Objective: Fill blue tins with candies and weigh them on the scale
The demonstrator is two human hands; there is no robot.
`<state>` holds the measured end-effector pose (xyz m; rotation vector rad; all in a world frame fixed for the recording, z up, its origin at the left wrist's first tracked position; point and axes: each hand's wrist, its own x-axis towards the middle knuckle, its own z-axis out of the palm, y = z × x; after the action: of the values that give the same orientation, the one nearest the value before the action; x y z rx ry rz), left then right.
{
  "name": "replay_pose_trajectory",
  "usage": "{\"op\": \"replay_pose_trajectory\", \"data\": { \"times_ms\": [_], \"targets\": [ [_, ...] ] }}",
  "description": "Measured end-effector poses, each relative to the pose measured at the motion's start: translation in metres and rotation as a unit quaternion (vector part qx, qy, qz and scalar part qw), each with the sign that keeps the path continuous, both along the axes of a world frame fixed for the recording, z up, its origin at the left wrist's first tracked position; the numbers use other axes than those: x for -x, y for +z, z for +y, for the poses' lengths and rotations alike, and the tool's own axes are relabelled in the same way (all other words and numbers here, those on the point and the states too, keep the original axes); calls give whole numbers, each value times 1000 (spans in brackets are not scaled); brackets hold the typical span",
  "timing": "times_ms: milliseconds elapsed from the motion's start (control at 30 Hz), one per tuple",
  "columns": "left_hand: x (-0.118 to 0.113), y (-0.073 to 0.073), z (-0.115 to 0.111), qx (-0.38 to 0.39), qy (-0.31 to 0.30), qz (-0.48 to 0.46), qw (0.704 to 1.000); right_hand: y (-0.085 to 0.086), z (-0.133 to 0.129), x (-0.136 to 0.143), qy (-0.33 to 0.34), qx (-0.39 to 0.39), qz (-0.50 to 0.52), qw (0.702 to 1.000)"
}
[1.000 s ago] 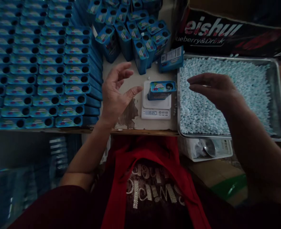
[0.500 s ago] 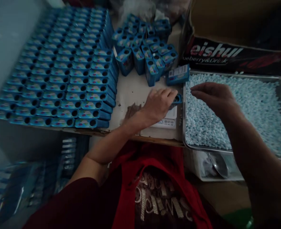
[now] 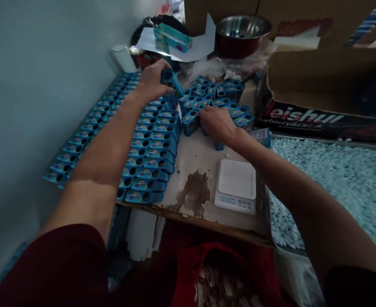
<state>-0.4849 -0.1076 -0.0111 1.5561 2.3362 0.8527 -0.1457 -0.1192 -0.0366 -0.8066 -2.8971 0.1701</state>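
Note:
My left hand [image 3: 154, 83] grips a blue box [image 3: 172, 82] with a dark round hole in its end, held up over the back right part of the neat rows of blue boxes [image 3: 148, 162]. Close by, my right hand [image 3: 216, 123] reaches into the loose cluster of upright blue boxes [image 3: 203, 96]; its fingers are closed at a box, and the fingertips are partly hidden. Nothing lies on the white scale [image 3: 237, 181] in front of my right forearm.
A metal tray [image 3: 273, 221] of small pale blue pieces [image 3: 331, 183] is at the right, with a dark carton [image 3: 322, 121] behind it. One blue box [image 3: 261, 136] lies on its side near the tray. A steel bowl [image 3: 243, 44] stands at the back.
My left hand has moved from the scale to the rows, holding a box. My right hand has gone from above the tray to the loose boxes. The view has shifted, showing more at the back.

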Motion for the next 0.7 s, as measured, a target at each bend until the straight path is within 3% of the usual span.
{"op": "replay_pose_trajectory", "data": {
  "times_ms": [67,167,267,367,467,567,700],
  "targets": [
    [16,-21,16,30,-47,-27,998,-3,5,35,9,-31,-47,998],
    [30,-41,16,35,-124,-49,990,-19,19,60,47,-77,-62,994],
    [35,-43,3,35,-133,-44,990,-31,30,63,64,-81,-48,993],
    [30,-35,-11,45,-120,-63,990,-23,26,54,57,-33,-29,997],
    [24,-32,-16,42,-124,-101,986,3,5,34,56,-15,-56,997],
    [21,-44,-7,91,-164,-101,977,28,-25,-7,37,-28,-62,997],
    [20,-65,7,171,-185,-43,967,32,-58,-89,23,-12,16,1000]
  ]
}}
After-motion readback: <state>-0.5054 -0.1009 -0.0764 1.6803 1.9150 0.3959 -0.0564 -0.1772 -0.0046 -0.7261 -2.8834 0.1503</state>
